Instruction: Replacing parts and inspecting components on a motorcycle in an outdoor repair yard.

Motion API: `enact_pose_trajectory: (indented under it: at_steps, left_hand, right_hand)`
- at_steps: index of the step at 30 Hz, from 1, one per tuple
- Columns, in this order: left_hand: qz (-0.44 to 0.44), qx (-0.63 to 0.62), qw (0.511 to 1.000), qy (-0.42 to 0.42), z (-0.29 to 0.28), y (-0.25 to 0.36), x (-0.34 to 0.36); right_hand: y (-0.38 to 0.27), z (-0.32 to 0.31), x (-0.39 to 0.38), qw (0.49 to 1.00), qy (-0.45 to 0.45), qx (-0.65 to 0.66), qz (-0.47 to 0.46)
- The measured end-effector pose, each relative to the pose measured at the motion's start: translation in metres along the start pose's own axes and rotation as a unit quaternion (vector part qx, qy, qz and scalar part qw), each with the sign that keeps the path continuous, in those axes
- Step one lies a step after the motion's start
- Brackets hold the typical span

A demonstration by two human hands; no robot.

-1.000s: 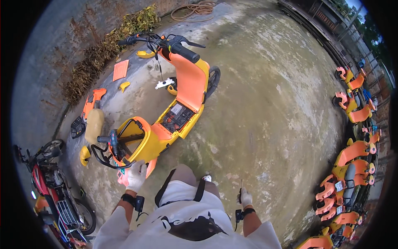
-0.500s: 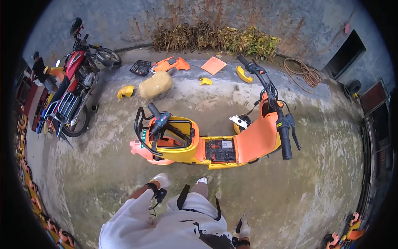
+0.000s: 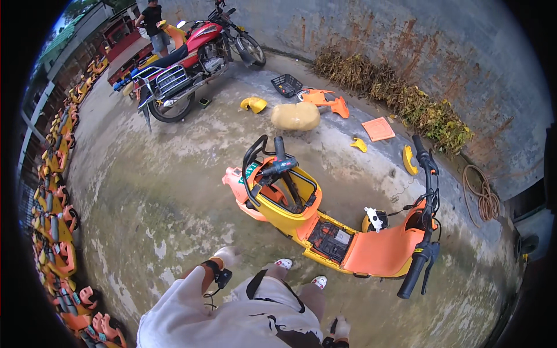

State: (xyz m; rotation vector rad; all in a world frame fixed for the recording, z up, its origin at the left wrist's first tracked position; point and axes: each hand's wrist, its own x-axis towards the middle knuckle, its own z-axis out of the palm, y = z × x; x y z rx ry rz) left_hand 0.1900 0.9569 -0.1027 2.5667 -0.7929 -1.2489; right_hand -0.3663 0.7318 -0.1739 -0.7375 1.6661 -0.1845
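Note:
My left hand (image 3: 227, 255), in a white glove, hangs beside my hip near the rear of a partly stripped orange and yellow electric scooter (image 3: 386, 253). Its fingers are blurred. Low in the picture, my gloved right hand (image 3: 342, 329) is closed around a dark, slim tool (image 3: 333, 326) whose kind I cannot make out. Neither hand touches the scooter. A dark cordless drill (image 3: 279, 164) lies across the rim of the scooter's open under-seat compartment (image 3: 309, 210). Wiring and a black block show in the uncovered footboard bay (image 3: 329, 240).
A red motorcycle (image 3: 197, 55) stands far left, with a person (image 3: 154, 26) behind it. Beyond the scooter lie a tan padded bundle (image 3: 296, 116), a black crate (image 3: 287, 85), orange panels (image 3: 378, 129) and yellow parts (image 3: 253, 104). A coiled hose (image 3: 481, 200) rests by the wall.
My view has swung left, so the scooter and wall sit further right and tilted, and the row of scooters on the left shows more. Both hands stay low, away from the scooter.

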Motion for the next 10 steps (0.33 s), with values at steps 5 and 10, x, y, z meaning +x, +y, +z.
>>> enact_pose_trajectory:
  at_steps: [5,10]
  left_hand:
    - [-0.118,-0.028,0.993,-0.002,0.034,0.025,-0.045]
    - [-0.142,-0.074,0.987,0.022,0.081,0.069,-0.091]
  right_hand:
    - [-0.055,-0.024,0.045,0.997,-0.056,-0.054,-0.014]
    - [-0.111,-0.051,0.057,0.988,-0.1,-0.107,-0.043]
